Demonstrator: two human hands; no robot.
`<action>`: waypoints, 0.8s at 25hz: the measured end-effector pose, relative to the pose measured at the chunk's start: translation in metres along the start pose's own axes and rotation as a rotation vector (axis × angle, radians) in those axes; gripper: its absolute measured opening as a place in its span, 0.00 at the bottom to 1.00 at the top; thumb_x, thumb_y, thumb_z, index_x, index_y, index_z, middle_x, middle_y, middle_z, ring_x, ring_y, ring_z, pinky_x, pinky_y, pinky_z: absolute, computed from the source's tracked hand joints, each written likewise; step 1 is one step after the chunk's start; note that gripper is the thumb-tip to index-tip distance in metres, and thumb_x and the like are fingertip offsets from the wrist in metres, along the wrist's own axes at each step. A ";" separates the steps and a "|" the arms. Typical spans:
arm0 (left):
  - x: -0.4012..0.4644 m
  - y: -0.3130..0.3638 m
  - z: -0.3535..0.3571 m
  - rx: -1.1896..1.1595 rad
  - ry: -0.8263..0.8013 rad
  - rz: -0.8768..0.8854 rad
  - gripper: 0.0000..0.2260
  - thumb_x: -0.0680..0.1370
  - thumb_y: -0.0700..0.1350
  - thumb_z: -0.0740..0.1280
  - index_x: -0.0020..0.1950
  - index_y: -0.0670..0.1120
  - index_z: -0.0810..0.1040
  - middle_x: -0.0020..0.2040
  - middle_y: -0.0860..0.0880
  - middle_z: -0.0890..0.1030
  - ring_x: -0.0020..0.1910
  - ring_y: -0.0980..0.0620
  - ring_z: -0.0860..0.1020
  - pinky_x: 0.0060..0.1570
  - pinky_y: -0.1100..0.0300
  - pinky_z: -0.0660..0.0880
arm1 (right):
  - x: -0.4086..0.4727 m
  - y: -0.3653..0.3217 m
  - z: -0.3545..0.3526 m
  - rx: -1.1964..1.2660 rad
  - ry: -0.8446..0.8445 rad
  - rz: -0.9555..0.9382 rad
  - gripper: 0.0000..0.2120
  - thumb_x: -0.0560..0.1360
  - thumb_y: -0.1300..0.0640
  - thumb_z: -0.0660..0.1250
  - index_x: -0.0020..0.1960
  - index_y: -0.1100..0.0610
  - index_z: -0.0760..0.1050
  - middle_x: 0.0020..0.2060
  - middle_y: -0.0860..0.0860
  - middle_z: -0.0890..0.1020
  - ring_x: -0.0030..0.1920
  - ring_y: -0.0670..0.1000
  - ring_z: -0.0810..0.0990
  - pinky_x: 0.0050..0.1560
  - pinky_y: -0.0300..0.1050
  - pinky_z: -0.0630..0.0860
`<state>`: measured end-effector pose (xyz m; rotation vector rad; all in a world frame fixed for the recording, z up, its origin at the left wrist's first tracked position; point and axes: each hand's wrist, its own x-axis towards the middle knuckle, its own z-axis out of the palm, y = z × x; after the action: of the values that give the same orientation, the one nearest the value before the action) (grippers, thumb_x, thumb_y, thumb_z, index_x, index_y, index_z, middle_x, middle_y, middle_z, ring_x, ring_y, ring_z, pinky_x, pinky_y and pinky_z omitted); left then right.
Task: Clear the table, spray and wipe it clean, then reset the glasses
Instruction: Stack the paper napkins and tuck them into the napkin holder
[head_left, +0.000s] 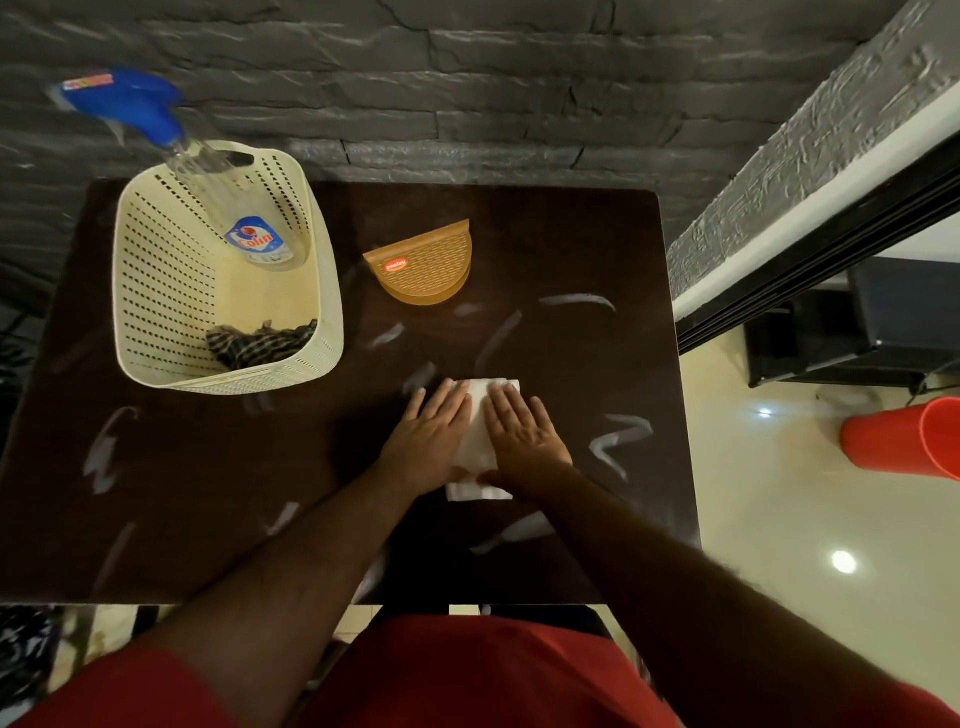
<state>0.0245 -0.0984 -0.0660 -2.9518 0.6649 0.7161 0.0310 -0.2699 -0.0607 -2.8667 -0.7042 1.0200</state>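
Near the middle of the frame, the left hand (434, 434) and right hand (522, 431) lie flat, fingers straight and close together, side by side on a folded white paper towel (475, 441), pressing it onto the dark brown tabletop (545, 234), probably to spread pressure for a wiping stroke. Pale streaks (618, 441) scattered over the wood suggest spraying is done and wiping is underway. At upper left, a cream perforated plastic basket (156, 291) holds the clear blue-triggered spray bottle (218, 202) and a dark checked cloth (260, 343), parked aside. A tan half-round woven-pattern holder (423, 265) sits above the hands. No glasses show.
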 end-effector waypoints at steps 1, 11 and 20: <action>0.000 -0.002 0.002 0.015 -0.022 0.002 0.46 0.73 0.67 0.61 0.78 0.43 0.43 0.79 0.44 0.43 0.78 0.46 0.42 0.75 0.45 0.45 | 0.001 0.002 0.002 0.015 0.011 -0.006 0.52 0.74 0.33 0.62 0.79 0.59 0.35 0.79 0.55 0.36 0.78 0.54 0.33 0.76 0.56 0.34; 0.001 -0.007 0.001 0.001 -0.052 0.022 0.49 0.71 0.68 0.63 0.78 0.44 0.42 0.79 0.44 0.41 0.77 0.44 0.40 0.74 0.43 0.43 | 0.002 -0.001 -0.001 -0.018 0.018 0.008 0.53 0.73 0.32 0.63 0.79 0.59 0.37 0.79 0.55 0.36 0.79 0.55 0.34 0.77 0.58 0.35; 0.043 -0.066 -0.067 -0.148 0.310 -0.145 0.23 0.76 0.54 0.67 0.70 0.50 0.72 0.75 0.44 0.64 0.74 0.44 0.59 0.73 0.46 0.57 | 0.051 0.000 -0.076 0.068 0.396 0.027 0.22 0.74 0.45 0.68 0.65 0.53 0.75 0.67 0.56 0.74 0.69 0.59 0.69 0.70 0.56 0.64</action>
<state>0.1155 -0.0646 -0.0295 -3.2410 0.4186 0.3117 0.1116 -0.2388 -0.0316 -2.8900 -0.5849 0.4407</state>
